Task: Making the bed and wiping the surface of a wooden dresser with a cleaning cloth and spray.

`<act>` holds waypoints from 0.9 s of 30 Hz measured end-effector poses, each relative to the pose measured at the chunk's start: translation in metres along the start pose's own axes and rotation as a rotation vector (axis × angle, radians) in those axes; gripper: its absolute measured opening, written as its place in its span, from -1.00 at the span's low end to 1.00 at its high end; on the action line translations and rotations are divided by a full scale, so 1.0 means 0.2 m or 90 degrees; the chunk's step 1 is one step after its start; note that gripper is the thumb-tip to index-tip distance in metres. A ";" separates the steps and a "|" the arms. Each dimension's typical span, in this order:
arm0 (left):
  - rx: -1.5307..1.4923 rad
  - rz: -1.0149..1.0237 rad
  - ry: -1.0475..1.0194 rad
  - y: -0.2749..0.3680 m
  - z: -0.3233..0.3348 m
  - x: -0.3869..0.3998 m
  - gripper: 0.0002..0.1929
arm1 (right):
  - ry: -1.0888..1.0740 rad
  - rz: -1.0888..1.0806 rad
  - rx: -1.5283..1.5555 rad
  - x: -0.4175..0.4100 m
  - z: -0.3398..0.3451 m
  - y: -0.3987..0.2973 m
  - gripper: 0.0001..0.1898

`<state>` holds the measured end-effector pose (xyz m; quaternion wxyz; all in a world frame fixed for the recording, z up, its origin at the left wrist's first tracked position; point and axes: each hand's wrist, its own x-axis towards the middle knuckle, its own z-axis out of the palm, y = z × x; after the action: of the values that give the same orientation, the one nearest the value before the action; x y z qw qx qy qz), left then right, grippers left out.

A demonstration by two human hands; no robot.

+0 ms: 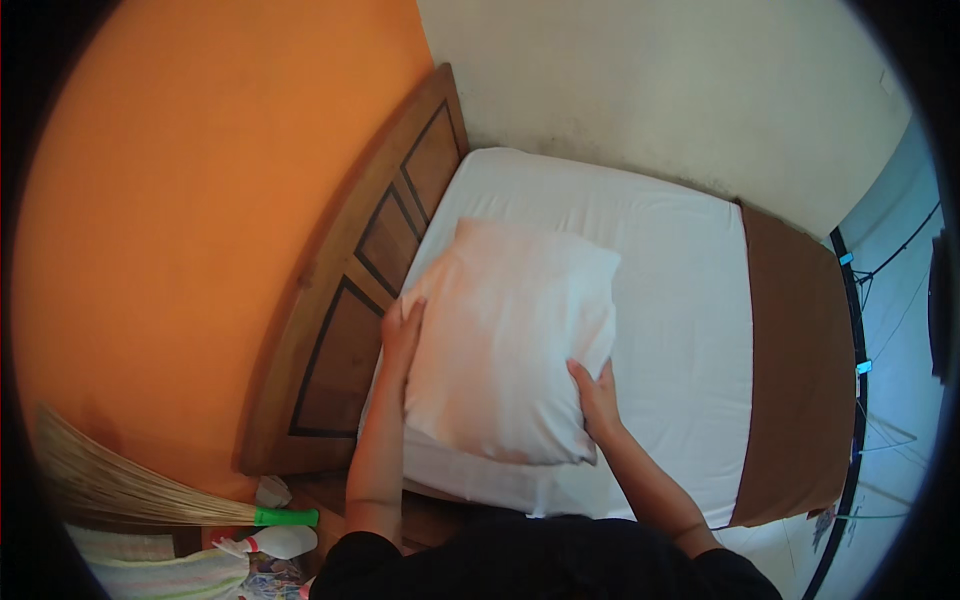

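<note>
A pillow in a white case (514, 341) is held over the head end of a bed, between my two hands. My left hand (403, 330) grips its left edge near the wooden headboard (337, 337), thumb on top. My right hand (598, 397) grips the lower right edge, thumb on top and the fingers partly hidden by the cloth. Below the pillow lies a mattress with a white fitted sheet (675, 315). A brown cloth (799, 367) covers the foot end of the bed.
An orange wall (202, 225) stands behind the headboard, and a pale wall (660, 90) runs along the bed's far side. At lower left are a stick broom with a green collar (287, 517), a white spray bottle (285, 541) and a striped cloth (172, 574).
</note>
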<state>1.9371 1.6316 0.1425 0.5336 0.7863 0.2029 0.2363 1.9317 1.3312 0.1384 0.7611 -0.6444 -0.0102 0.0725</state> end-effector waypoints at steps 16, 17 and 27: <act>0.317 0.081 -0.276 0.00 0.09 -0.84 -0.44 | -0.421 0.328 -0.355 -0.35 -0.53 0.29 -0.44; 0.296 0.108 -0.306 0.00 0.12 -0.96 -0.46 | -0.434 0.327 -0.359 -0.38 -0.58 0.27 -0.44; 0.295 0.212 -0.228 0.24 -0.02 -1.63 -0.54 | -0.459 0.136 -0.270 -0.58 -0.69 0.00 -0.61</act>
<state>1.6752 1.4319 0.1380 0.3222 0.9380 0.0229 0.1257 1.8327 1.1827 0.1232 0.5480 -0.7172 -0.2231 0.3680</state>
